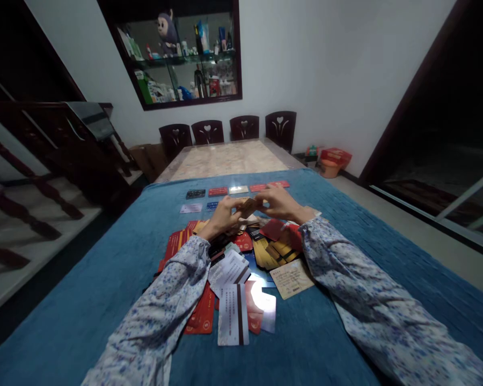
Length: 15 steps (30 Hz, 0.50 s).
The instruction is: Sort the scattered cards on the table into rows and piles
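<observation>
from where i stand, left hand [225, 215] and right hand [279, 205] pinch a brown card [247, 207] above heaped cards [242, 242], perhaps steadying it; the row beyond [218, 191] seems spaced for visibility

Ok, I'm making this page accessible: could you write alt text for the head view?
A person's left hand and right hand hold a brownish card above a heap of mixed cards on a blue cloth. Beyond the heap, other cards lie in rows; four dark chairs stand farther back.
</observation>
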Motion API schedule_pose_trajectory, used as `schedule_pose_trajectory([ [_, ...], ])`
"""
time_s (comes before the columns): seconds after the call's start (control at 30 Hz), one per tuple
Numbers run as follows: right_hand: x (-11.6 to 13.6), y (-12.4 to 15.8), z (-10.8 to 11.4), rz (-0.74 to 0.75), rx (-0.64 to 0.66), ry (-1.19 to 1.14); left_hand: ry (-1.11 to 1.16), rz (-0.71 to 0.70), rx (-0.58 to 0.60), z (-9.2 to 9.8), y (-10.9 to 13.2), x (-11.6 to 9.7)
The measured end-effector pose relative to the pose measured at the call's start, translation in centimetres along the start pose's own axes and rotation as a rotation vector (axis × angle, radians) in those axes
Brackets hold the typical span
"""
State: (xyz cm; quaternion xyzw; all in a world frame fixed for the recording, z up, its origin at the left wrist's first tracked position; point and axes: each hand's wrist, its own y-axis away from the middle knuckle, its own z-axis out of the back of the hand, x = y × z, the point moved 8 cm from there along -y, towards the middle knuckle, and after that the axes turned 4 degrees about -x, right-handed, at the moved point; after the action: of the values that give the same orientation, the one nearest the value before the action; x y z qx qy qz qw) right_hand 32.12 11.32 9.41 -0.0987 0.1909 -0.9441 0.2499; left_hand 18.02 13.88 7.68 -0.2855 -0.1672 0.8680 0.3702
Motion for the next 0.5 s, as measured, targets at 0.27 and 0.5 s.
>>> schedule_pose_trajectory([
  [0.27, -1.0, -0.1, -1.4, 0.003, -0.019, -0.097, 0.004, 0.031, -0.069, 0.1, 0.1, 0.8],
  [0.5, -1.2, -0.2, -2.8, 0.018, -0.047, -0.238, 0.093, 0.062, -0.094, 0.0, 0.2, 1.5],
])
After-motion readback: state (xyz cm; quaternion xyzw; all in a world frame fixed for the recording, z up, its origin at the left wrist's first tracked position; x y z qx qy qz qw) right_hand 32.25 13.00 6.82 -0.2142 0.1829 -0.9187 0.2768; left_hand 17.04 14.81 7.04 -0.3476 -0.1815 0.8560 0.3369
